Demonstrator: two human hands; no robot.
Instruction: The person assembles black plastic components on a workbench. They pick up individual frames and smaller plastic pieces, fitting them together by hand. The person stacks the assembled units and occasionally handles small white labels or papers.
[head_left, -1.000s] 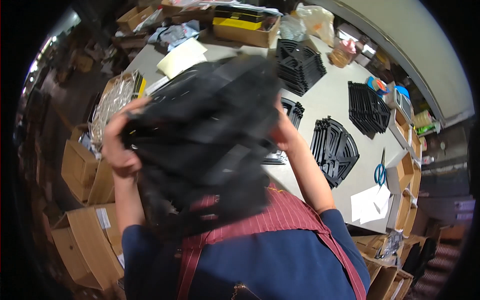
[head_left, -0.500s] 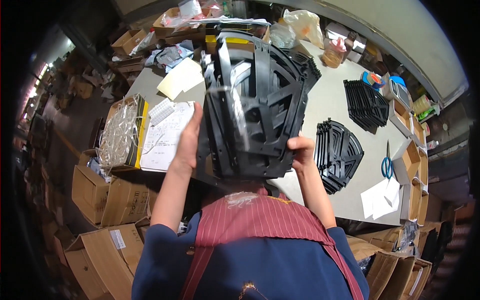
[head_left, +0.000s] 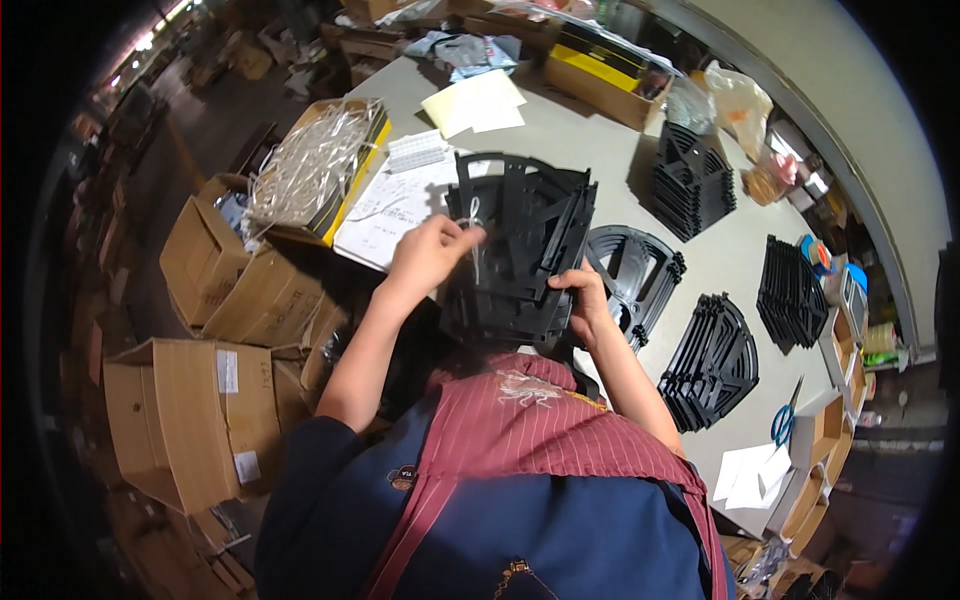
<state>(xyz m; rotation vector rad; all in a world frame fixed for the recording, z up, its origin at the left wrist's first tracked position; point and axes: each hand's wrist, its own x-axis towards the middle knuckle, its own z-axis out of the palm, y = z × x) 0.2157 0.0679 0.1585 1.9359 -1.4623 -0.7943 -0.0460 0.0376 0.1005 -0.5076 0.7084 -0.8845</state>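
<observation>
Black plastic is making up the bundle of slatted, curved parts that the person is holding between two hands in the head view. Its long axis is running away from the chest, and a white tie is lying lengthwise along its left part, showing a loop at the upper end. The left hand is reaching in from the bundle's left, so it is the nearer one to the tie; its thumb and fingertips are pressing together, pinching the tie just below the loop. The right hand is gripping the bundle's lower right edge, thumb lying on the front, while its other fingers are mostly hiding behind. Left of the bundle, a written sheet is lying near, and a box of pale strands is standing beyond it. Right of the bundle, a curved black piece is resting near, and blue-handled scissors are lying well apart.
</observation>
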